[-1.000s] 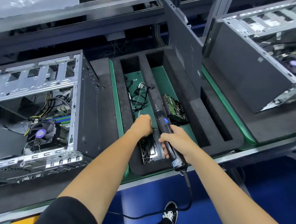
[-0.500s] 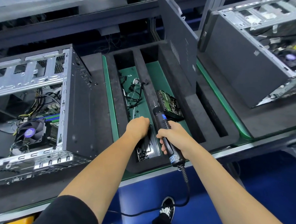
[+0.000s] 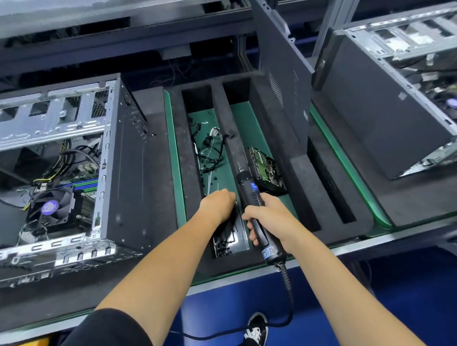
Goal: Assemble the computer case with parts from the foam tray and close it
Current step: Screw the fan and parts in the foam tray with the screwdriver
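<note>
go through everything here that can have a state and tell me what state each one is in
computer case: side open, fan showing
second case: side open
side panel: off, standing in foam tray
hard drive: in tray, tilted
electric screwdriver: gripped by right hand
left hand: curled over screw compartment

Blue floor (image 3: 414, 301) (glossy) beneath a metal-edged workbench (image 3: 377, 241).

My arms are bare from a short black sleeve (image 3: 108, 330) on the left one down to my hands. On my foot is a black sneaker (image 3: 256, 333) with white laces and a white sole edge.
</note>
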`<action>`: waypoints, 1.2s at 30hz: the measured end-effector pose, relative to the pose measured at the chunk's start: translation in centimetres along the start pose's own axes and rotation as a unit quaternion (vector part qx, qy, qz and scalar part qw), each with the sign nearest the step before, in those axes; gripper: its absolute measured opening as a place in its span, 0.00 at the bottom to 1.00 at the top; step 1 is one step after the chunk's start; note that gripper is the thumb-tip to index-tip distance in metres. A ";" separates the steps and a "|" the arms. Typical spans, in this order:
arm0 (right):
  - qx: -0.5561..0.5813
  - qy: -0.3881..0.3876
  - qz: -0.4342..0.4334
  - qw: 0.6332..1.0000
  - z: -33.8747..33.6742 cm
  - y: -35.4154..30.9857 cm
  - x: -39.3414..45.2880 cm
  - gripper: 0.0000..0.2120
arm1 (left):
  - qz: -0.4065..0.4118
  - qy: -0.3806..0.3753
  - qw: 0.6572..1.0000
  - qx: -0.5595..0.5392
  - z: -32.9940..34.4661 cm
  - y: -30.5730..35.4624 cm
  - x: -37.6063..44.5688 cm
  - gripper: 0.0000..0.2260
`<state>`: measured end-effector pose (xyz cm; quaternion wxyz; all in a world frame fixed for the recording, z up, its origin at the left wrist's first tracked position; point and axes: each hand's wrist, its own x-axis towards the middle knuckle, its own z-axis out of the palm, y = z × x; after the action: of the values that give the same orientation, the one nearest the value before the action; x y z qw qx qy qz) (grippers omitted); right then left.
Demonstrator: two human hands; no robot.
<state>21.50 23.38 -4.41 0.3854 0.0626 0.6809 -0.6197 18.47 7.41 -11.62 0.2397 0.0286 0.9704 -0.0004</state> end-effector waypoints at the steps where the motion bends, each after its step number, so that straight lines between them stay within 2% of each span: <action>1: 0.001 -0.001 0.001 1.000 -0.1 0.0 0.0 0.09 | 0.001 -0.003 1.000 0.000 0.0 0.0 0.1 0.11; 7: -0.005 -0.011 0.004 1.000 0.1 -0.2 0.2 0.09 | -0.011 -0.017 0.999 -0.049 -0.5 -0.1 0.1 0.10; 11: -0.035 -0.006 -0.007 0.999 0.7 -0.5 0.8 0.09 | -0.066 0.068 0.984 -0.151 -2.7 -1.1 0.9 0.06; 14: -0.059 0.008 -0.017 0.998 1.1 -0.8 1.1 0.10 | -0.102 0.121 0.978 -0.137 -4.1 -2.3 2.4 0.10; 21: -0.036 0.013 -0.010 0.999 0.5 -1.4 2.2 0.09 | -0.096 0.088 0.987 -0.092 -3.1 -2.4 6.1 0.12; 25: -0.025 0.009 0.018 0.999 -0.1 -1.1 2.8 0.09 | -0.097 0.104 0.988 -0.062 -1.7 -2.7 6.9 0.14; 32: -0.033 0.008 0.023 0.999 -0.2 -1.5 3.2 0.09 | -0.122 0.096 0.976 -0.155 -2.5 -3.1 7.1 0.09; 36: -0.027 0.005 0.024 0.999 0.0 -1.9 3.3 0.10 | -0.100 0.077 0.980 -0.151 -3.0 -3.1 7.0 0.09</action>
<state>18.14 21.62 -4.93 0.3981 0.0718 0.6975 -0.5916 10.72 4.72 -12.22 0.1647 -0.1052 0.9728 0.1244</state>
